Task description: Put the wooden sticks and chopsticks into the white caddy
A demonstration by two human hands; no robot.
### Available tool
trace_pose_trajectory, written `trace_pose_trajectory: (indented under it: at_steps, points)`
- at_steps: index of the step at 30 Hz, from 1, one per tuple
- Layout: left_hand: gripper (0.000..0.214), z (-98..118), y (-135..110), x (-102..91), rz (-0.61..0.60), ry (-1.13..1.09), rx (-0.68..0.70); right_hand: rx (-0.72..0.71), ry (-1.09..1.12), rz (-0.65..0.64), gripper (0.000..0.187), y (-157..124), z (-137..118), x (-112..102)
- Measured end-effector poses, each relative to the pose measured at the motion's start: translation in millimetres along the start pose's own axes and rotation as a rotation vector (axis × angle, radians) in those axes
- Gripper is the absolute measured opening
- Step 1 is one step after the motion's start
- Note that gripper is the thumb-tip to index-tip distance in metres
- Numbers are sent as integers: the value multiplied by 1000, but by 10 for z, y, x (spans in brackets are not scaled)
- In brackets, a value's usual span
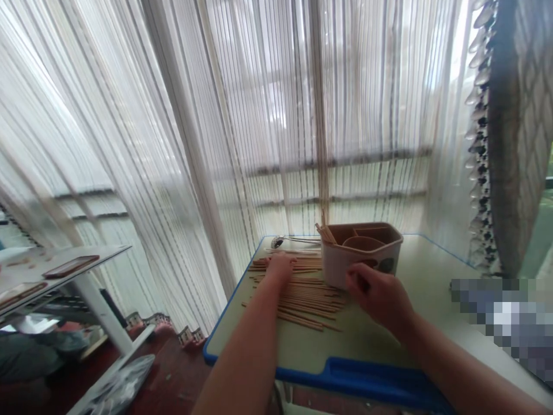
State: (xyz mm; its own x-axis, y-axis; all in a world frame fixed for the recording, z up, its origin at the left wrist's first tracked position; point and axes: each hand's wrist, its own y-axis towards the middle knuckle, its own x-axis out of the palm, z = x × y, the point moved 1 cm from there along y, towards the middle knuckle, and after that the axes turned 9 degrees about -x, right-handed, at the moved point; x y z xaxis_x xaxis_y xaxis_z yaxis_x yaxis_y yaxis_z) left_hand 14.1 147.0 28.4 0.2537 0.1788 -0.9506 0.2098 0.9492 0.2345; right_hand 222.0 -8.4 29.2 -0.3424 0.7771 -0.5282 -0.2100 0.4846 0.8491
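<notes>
Many thin wooden chopsticks (309, 297) lie spread side by side on the small table, mostly pointing left to right. My left hand (280, 266) reaches over the far part of them, its fingers curled down onto several chopsticks; the fingertips are partly hidden. My right hand (375, 291) is closed, held just in front of a white and brown utensil holder (337, 265); what its fingers hold, if anything, does not show. A few chopsticks (327, 232) stand leaning in the holder's left compartment. Behind the loose ones rests a metal ladle (279, 242).
The cream table (302, 354) has a blue rim. A sheer striped curtain (276, 115) hangs right behind it. To the left stands another white table (108, 253) with a brown-edged tray (71, 266). A blurred-out patch (510, 323) covers the right side.
</notes>
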Motion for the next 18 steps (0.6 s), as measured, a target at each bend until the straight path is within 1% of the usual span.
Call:
trace_pose_trajectory:
  at_steps: [3, 4, 5, 6, 7, 9, 10, 12, 13, 15, 16, 17, 18]
  points:
    - [29, 53, -38, -3, 20, -2, 22, 284, -62, 255, 21, 75, 195, -117]
    - [27, 71, -55, -3, 22, 6, 42, 357, -79, 333, 20, 83, 260, -151]
    - [25, 87, -71, -1, 21, 18, 66, 402, -92, 404, 21, 81, 321, -173]
    - [24, 100, -85, 2, 19, 31, 90, 416, -101, 456, 24, 70, 379, -180]
    - [24, 111, -96, 6, 13, 42, 108, 398, -110, 491, 29, 55, 434, -171]
    - [26, 122, -110, 16, -1, 51, 126, 363, -115, 522, 40, 16, 538, -106]
    - [26, 125, -113, 20, -12, 53, 127, 383, -95, 536, 45, -4, 592, -57]
    - [27, 125, -117, 22, -13, 56, 117, 506, -12, 561, 47, -39, 698, 52]
    - [27, 125, -119, 21, -10, 55, 113, 575, 49, 560, 48, -53, 746, 103]
    - [26, 123, -125, 13, -5, 53, 106, 656, 160, 531, 49, -72, 813, 170]
    - [26, 122, -128, 7, -6, 52, 103, 660, 188, 517, 49, -77, 826, 180]
    - [25, 120, -132, 1, -4, 53, 99, 632, 181, 512, 50, -80, 823, 174]
    - [24, 118, -134, -5, -3, 54, 98, 565, 142, 514, 53, -78, 801, 155]
